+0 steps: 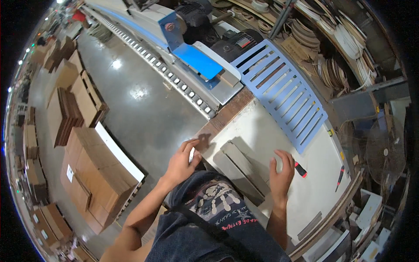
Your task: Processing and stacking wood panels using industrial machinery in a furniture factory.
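Note:
My left hand (182, 165) is raised beside the near left corner of the white worktable, fingers loosely bent and thumb apart. A small bright patch shows between its thumb and fingers; I cannot make out what it is. Over the tabletop, my right hand (282, 174) has its thumb and fingers apart and holds nothing visible. Between the hands, close to my body, lie long grey-beige boards (239, 168) side by side. Just right of my right hand lies a red and black screwdriver-like tool (300, 169), its other end hidden or unclear.
Another red and black hand tool (339, 178) lies at the right of the worktable (244, 126). A blue slatted guard (286, 96) and a long machine with a roller rail (174, 78) stand ahead. Stacked cardboard (98, 174) sits left on the floor; shelved coils (329, 72) are at back right.

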`<move>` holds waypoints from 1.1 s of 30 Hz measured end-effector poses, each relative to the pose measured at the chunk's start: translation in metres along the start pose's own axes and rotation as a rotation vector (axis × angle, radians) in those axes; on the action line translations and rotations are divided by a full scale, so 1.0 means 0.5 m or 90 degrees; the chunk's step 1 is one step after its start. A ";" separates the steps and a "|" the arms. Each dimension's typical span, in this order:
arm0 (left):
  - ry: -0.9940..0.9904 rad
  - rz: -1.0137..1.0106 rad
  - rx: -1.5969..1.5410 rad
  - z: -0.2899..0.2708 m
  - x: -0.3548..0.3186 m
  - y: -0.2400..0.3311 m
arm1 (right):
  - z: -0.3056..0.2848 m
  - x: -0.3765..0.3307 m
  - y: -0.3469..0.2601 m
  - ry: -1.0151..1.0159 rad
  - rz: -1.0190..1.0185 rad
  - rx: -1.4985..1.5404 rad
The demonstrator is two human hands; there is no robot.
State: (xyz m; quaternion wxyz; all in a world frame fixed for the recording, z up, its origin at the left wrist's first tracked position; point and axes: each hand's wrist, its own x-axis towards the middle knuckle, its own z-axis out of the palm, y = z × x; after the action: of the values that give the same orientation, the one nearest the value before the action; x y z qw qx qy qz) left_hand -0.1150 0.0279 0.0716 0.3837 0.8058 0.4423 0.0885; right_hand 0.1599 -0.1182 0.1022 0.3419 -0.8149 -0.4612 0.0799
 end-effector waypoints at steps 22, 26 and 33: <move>0.066 0.435 0.028 -0.129 0.331 0.059 | 0.137 0.253 -0.054 -0.036 0.179 -0.100; 0.017 0.621 0.151 -0.110 0.314 0.191 | -0.031 0.095 -0.120 0.035 0.025 -0.165; -0.099 0.702 -0.056 -0.059 0.138 0.305 | -0.168 -0.166 -0.134 0.409 0.173 0.023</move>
State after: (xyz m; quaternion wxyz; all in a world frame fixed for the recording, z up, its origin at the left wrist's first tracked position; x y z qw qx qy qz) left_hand 0.0103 0.0497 0.1846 0.3453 0.9052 -0.0785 0.2351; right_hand 0.1040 -0.2031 0.1925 0.4702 -0.8461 -0.2162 -0.1278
